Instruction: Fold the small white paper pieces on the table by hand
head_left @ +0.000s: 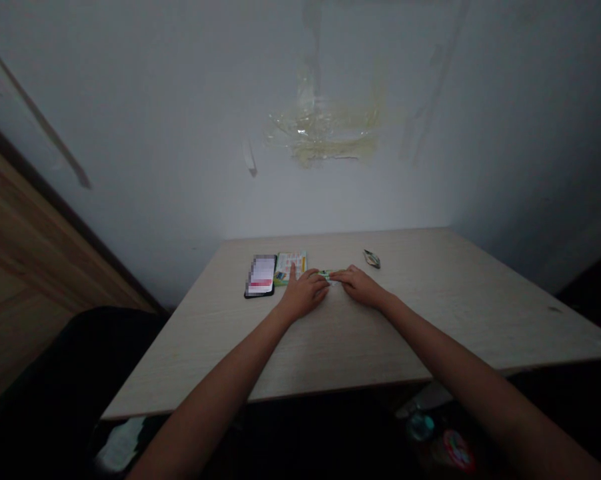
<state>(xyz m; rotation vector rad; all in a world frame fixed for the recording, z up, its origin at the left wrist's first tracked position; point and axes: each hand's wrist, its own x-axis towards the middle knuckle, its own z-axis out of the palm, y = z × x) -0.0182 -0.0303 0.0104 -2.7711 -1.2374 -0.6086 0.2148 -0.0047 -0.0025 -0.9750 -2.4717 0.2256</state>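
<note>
My left hand (304, 295) and my right hand (360, 285) lie close together on the pale wood-grain table (405, 313), pinching a small green and white paper strip (325, 274) between them. The strip is mostly hidden by my fingers. My left index finger stands out toward a printed green and white card (290, 267), at or near its lower edge. Left of that card lies a black smartphone (260, 275) with a pixelated, lit screen. A small folded wrapper (372, 259) lies beyond my right hand, apart from it.
The table's far side meets a stained white wall (325, 127) bearing old tape marks. A wooden panel (30, 233) stands at the left. A dark cloth-covered shape (65, 360) sits at the lower left. Dim objects lie on the floor below the table's front edge.
</note>
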